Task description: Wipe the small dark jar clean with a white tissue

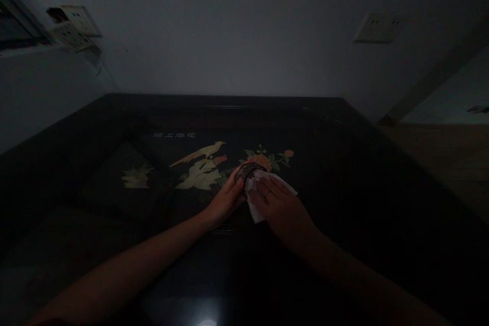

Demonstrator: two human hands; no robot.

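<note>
Left hand: its fingers curl around the left side of a small dark object (250,168), gripping it; the left hand (228,197) shows from the side.
Right hand: the right hand (284,211) holds a white tissue (256,213) against the object's near right side, fingers bent over it.
Dark object: between both hands, above the middle of the worktop (244,114); too dim to identify.
Worktop picture: a bird (206,151) left of the hands, an orange flower (263,162) just beyond.
Wall: a socket plate (376,28) at right.
</note>
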